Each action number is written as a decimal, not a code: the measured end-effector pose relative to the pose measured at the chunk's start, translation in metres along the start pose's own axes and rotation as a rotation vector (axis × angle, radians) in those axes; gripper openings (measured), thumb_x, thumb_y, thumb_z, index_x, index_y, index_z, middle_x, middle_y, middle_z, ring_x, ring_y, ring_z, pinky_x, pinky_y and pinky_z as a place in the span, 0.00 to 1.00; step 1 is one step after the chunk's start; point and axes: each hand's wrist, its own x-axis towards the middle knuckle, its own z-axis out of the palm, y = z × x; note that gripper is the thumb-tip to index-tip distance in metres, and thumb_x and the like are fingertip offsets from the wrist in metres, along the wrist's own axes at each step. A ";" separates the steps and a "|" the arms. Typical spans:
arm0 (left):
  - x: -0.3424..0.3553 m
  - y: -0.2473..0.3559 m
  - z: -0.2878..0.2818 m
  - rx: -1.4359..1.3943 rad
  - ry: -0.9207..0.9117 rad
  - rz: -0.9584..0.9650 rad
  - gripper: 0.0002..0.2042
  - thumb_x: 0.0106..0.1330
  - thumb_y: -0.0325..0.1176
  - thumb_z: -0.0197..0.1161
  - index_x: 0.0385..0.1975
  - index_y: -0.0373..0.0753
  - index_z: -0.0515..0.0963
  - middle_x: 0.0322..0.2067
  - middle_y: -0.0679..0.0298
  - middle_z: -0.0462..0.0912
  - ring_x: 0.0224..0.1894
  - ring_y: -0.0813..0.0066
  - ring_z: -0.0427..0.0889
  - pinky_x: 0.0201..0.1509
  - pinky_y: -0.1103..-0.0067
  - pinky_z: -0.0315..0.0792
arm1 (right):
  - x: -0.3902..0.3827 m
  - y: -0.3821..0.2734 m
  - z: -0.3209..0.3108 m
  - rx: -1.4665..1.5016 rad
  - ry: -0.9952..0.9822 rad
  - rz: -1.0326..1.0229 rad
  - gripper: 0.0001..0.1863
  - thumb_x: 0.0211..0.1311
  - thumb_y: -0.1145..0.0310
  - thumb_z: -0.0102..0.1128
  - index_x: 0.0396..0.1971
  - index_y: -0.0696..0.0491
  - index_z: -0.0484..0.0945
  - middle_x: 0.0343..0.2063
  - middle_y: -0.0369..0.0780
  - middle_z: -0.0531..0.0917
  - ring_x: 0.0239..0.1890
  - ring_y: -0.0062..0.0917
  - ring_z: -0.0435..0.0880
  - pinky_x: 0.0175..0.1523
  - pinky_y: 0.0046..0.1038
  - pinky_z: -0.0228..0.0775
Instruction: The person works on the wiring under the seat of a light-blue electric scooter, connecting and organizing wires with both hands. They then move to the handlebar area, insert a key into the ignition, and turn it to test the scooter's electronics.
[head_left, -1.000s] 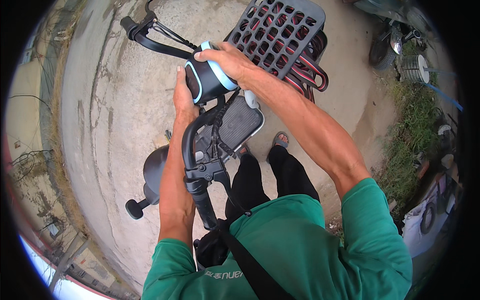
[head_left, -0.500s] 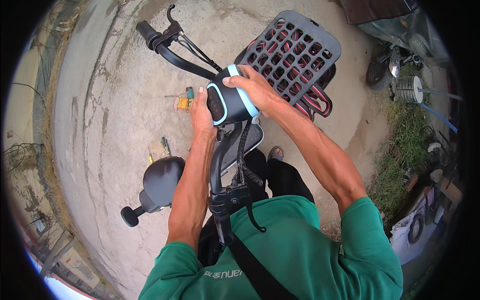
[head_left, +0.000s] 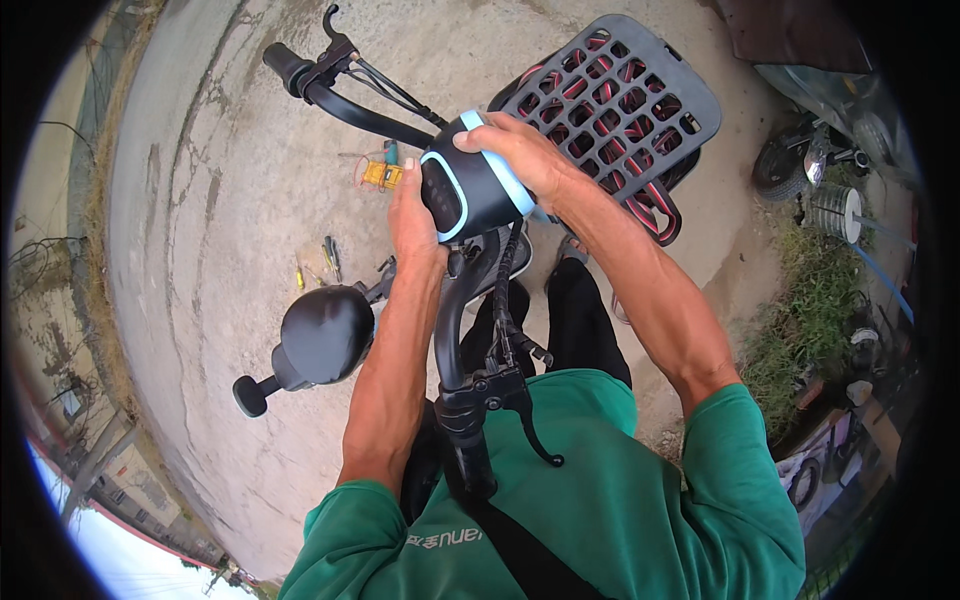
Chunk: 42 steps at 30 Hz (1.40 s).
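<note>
A black display housing with a light blue rim (head_left: pixel 462 190) sits at the middle of a scooter's black handlebar (head_left: pixel 345 100). My left hand (head_left: pixel 412 215) holds its lower left side. My right hand (head_left: pixel 520 155) wraps over its top and right side. The near handlebar grip with its brake lever (head_left: pixel 480 420) points toward my chest. The far grip (head_left: pixel 285 65) reaches toward the upper left.
A black plastic front basket (head_left: pixel 620 100) with red cable inside sits beyond my right hand. The black seat (head_left: pixel 322 335) is lower left. A yellow meter (head_left: pixel 380 175) and small screwdrivers (head_left: pixel 328 258) lie on the concrete. Wheels and clutter stand in grass at the right (head_left: pixel 820 190).
The view has shifted, so the handlebar and housing appear a little further right. Both hands stay on the housing, the right hand reaching further over its top.
</note>
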 end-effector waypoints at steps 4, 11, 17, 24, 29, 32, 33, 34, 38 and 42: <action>0.011 -0.010 -0.014 0.005 -0.061 0.029 0.24 0.83 0.49 0.60 0.60 0.31 0.78 0.51 0.56 0.87 0.48 0.68 0.89 0.55 0.70 0.85 | 0.001 0.011 0.000 -0.001 0.036 -0.077 0.41 0.59 0.46 0.73 0.63 0.64 0.76 0.52 0.50 0.84 0.52 0.33 0.84 0.58 0.34 0.75; 0.007 -0.009 -0.009 0.012 -0.068 0.077 0.22 0.82 0.48 0.62 0.57 0.31 0.80 0.47 0.60 0.88 0.45 0.72 0.88 0.53 0.74 0.84 | 0.000 0.018 -0.004 0.003 0.039 -0.058 0.49 0.59 0.42 0.73 0.67 0.68 0.72 0.54 0.52 0.83 0.53 0.35 0.85 0.58 0.34 0.78; 0.008 -0.010 -0.010 0.000 -0.084 0.061 0.22 0.82 0.48 0.62 0.58 0.31 0.80 0.48 0.60 0.88 0.46 0.72 0.89 0.53 0.73 0.84 | -0.003 0.012 -0.009 -0.014 -0.008 -0.059 0.43 0.65 0.44 0.71 0.68 0.62 0.72 0.53 0.48 0.83 0.53 0.30 0.85 0.57 0.31 0.79; 0.008 -0.009 -0.011 -0.046 -0.108 0.036 0.22 0.82 0.48 0.62 0.58 0.32 0.80 0.49 0.59 0.89 0.46 0.71 0.90 0.52 0.72 0.86 | -0.003 0.015 -0.004 0.054 0.014 -0.036 0.39 0.67 0.48 0.71 0.67 0.60 0.72 0.52 0.45 0.84 0.51 0.26 0.86 0.55 0.29 0.80; 0.018 -0.012 -0.019 -0.087 -0.148 0.016 0.21 0.81 0.46 0.63 0.55 0.32 0.82 0.46 0.59 0.90 0.43 0.71 0.91 0.49 0.73 0.87 | -0.010 0.021 0.007 0.043 0.149 -0.099 0.52 0.59 0.45 0.75 0.72 0.69 0.67 0.58 0.55 0.82 0.56 0.36 0.86 0.61 0.33 0.79; 0.021 -0.014 -0.021 -0.097 -0.190 0.002 0.19 0.81 0.46 0.64 0.52 0.32 0.84 0.42 0.60 0.90 0.40 0.73 0.90 0.47 0.75 0.87 | -0.018 0.019 0.011 0.052 0.174 -0.120 0.53 0.60 0.46 0.75 0.74 0.69 0.66 0.59 0.55 0.82 0.56 0.36 0.86 0.61 0.32 0.79; 0.021 -0.014 -0.020 -0.096 -0.181 0.006 0.19 0.81 0.46 0.64 0.51 0.32 0.84 0.42 0.61 0.90 0.39 0.73 0.90 0.46 0.75 0.87 | -0.020 0.018 0.010 0.067 0.167 -0.126 0.53 0.60 0.47 0.75 0.74 0.69 0.65 0.59 0.56 0.82 0.57 0.36 0.86 0.61 0.32 0.79; 0.021 -0.014 -0.020 -0.095 -0.172 0.011 0.18 0.81 0.45 0.64 0.50 0.32 0.84 0.41 0.61 0.90 0.38 0.74 0.90 0.46 0.75 0.86 | -0.016 0.021 0.008 0.080 0.157 -0.131 0.50 0.60 0.46 0.74 0.71 0.69 0.68 0.57 0.53 0.83 0.55 0.34 0.86 0.59 0.31 0.79; 0.010 -0.009 -0.009 -0.064 -0.095 0.017 0.18 0.80 0.44 0.65 0.49 0.32 0.84 0.40 0.61 0.90 0.37 0.74 0.90 0.44 0.76 0.86 | -0.009 0.012 -0.005 0.048 0.027 -0.088 0.44 0.62 0.45 0.73 0.65 0.66 0.73 0.50 0.48 0.85 0.51 0.30 0.85 0.56 0.30 0.79; 0.011 -0.008 -0.009 -0.006 -0.007 0.031 0.19 0.81 0.45 0.63 0.51 0.31 0.83 0.42 0.60 0.90 0.39 0.73 0.90 0.46 0.75 0.86 | -0.006 0.012 -0.002 0.046 0.033 -0.071 0.45 0.62 0.45 0.73 0.67 0.67 0.73 0.53 0.50 0.84 0.53 0.32 0.85 0.57 0.33 0.78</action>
